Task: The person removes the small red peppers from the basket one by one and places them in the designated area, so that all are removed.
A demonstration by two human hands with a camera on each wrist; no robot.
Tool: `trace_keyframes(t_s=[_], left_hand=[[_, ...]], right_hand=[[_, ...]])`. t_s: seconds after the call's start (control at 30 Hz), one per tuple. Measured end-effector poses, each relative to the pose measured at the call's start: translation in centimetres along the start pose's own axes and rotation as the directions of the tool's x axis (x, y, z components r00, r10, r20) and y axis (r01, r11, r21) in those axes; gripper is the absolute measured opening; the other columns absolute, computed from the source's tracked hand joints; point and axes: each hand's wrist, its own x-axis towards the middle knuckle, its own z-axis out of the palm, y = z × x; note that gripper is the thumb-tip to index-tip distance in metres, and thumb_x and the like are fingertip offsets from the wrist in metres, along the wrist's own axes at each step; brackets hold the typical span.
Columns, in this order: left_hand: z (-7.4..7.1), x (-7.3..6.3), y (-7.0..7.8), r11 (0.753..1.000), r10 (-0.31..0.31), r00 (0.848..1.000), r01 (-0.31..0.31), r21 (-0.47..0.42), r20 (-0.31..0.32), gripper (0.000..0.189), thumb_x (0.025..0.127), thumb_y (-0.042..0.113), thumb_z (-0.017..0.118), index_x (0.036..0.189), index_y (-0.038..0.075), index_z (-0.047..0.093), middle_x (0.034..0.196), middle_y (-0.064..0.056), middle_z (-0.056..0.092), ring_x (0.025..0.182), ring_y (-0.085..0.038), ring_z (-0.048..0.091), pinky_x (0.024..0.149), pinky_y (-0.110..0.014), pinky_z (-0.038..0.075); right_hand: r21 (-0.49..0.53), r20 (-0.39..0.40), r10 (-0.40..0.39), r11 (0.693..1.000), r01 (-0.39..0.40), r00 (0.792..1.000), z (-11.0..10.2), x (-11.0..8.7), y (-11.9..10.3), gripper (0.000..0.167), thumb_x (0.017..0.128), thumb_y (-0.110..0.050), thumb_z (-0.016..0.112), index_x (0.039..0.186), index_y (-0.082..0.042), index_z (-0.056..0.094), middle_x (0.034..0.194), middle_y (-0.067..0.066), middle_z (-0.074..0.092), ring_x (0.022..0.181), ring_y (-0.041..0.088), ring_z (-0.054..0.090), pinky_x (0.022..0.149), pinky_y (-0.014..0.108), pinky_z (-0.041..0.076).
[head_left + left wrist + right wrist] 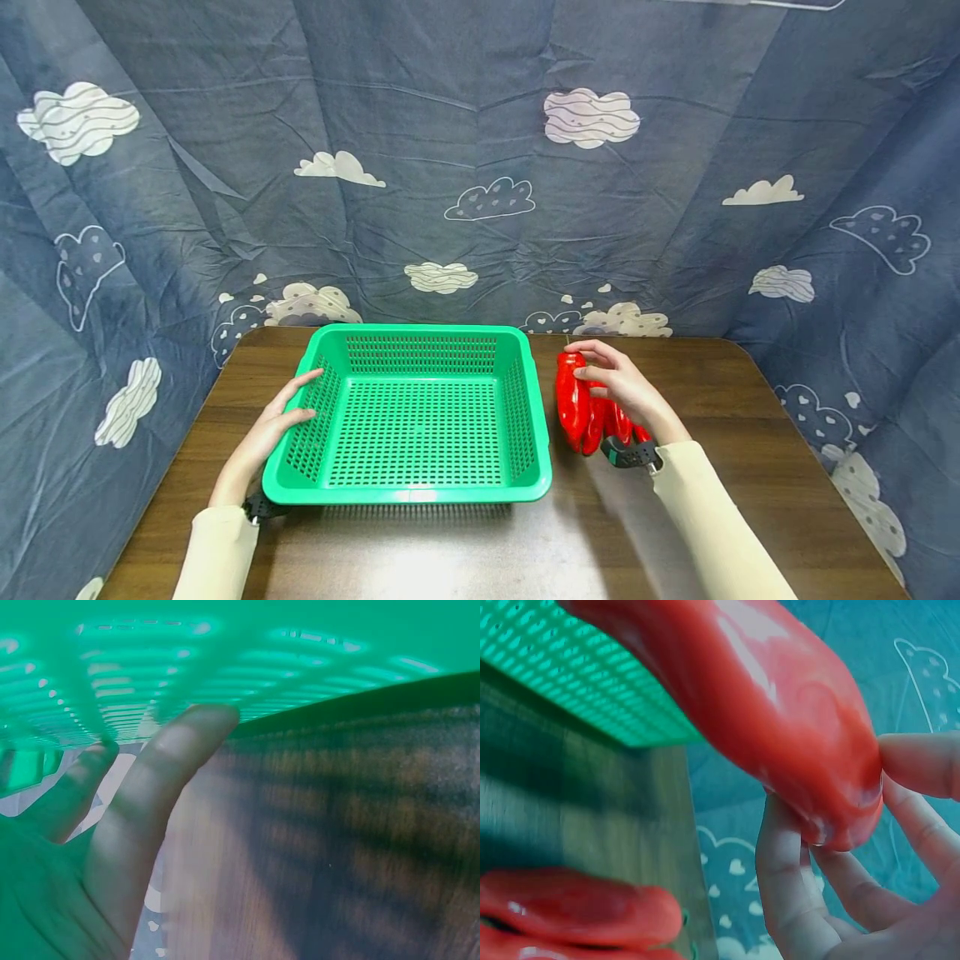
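Observation:
My left hand (266, 433) is at the left side of a green plastic basket (411, 496), thumb and a finger nearly straight across its rim. In the left wrist view, thumb and finger stand close against the slotted basket wall (315, 667); whether they press on it is unclear. My right hand (626, 387) pinches a glossy red pepper (572, 404) by its stem end, between thumb and fingers. The pepper hangs tip down, right of the basket. Several more red peppers (577, 907) lie below it on the table, partly hidden by the right hand.
The basket stands on a dark brown wooden table (720, 492), with a slotted floor and no items showing inside. A blue cloth with cloud prints (495, 125) hangs behind and at both sides. Each wrist wears a black strap (633, 452).

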Motion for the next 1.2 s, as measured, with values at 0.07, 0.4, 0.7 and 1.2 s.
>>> trace_keyframes(t_s=[0.07, 0.4, 0.7, 1.2], left_hand=[[0.0, 0.0, 0.0, 1.0, 0.011, 1.0, -0.011, 0.005, -0.003, 0.061, 0.094, 0.008, 0.048, 0.151, 0.01, 0.026, 0.157, -0.017, 0.008, 0.135, -0.042, 0.019, 0.096, -0.053, 0.033], [0.0, 0.0, 0.1, 1.0, 0.015, 1.0, -0.015, 0.013, -0.006, 0.061, 0.094, 0.009, 0.049, 0.151, 0.01, 0.026, 0.157, -0.016, 0.008, 0.138, -0.041, 0.012, 0.099, -0.06, 0.025], [-0.1, 0.0, 0.0, 1.0, 0.006, 1.0, -0.006, 0.025, -0.006, 0.061, 0.094, 0.01, 0.049, 0.151, 0.011, 0.026, 0.157, -0.017, 0.007, 0.139, -0.041, 0.01, 0.1, -0.06, 0.023], [-0.1, 0.0, 0.0, 0.998, 0.046, 0.999, -0.046, 0.044, -0.009, 0.061, 0.093, 0.008, 0.05, 0.15, 0.008, 0.028, 0.157, -0.017, 0.01, 0.14, -0.042, 0.003, 0.1, -0.069, 0.011]], right_hand=[[-0.007, -0.015, 0.008, 1.0, -0.008, 1.0, -0.4, -0.2, 0.2, 0.032, 0.094, -0.004, 0.052, 0.126, -0.004, 0.052, 0.125, 0.019, 0.049, 0.093, 0.02, 0.058, 0.078, 0.036, 0.052], [-0.023, -0.033, 0.003, 1.0, -0.004, 0.999, -2.7, -1.6, 1.2, 0.037, 0.095, -0.006, 0.052, 0.131, 0.002, 0.046, 0.125, 0.021, 0.048, 0.094, 0.016, 0.06, 0.079, 0.035, 0.052], [0.045, -0.042, 0.007, 0.999, -0.005, 0.999, -4.6, -2.7, 2.3, 0.029, 0.096, -0.005, 0.05, 0.119, -0.02, 0.06, 0.117, 0.007, 0.055, 0.092, 0.016, 0.062, 0.078, 0.035, 0.052], [0.08, -0.037, -0.007, 0.997, 0.01, 0.999, -8.0, -4.4, 4.2, 0.032, 0.097, -0.003, 0.048, 0.122, -0.017, 0.059, 0.114, -0.001, 0.059, 0.094, 0.014, 0.061, 0.078, 0.033, 0.052]])
